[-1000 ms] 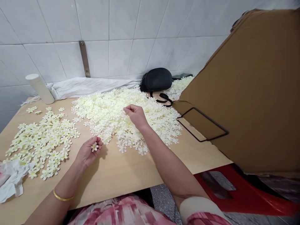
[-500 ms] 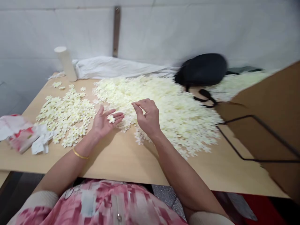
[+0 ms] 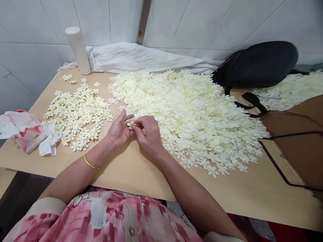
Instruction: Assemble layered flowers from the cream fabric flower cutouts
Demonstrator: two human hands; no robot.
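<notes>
My left hand [image 3: 119, 131] is turned palm up, its fingers curled around a small artificial flower [image 3: 130, 125] with white petals. My right hand [image 3: 149, 134] meets it from the right, with thumb and forefinger pinched at the same flower. How the fingertips grip it is partly hidden, and any finer part between them is too small to make out. Just beyond and right of my hands spreads a large heap of white flowers [image 3: 186, 114] with pale yellow centres. A smaller, looser pile of similar flowers [image 3: 78, 114] lies to the left.
A white bottle [image 3: 78, 50] stands at the back left, beside a white cloth [image 3: 141, 57] along the wall. The black bag [image 3: 262, 65] sits behind the heap. Crumpled tissue and a printed packet [image 3: 27, 132] lie at left; a brown cardboard piece [image 3: 297, 137] borders the right.
My right hand has moved left and down to meet my left hand at the flower. The left fingers have curled from lying flat. The view has tilted and shifted.
</notes>
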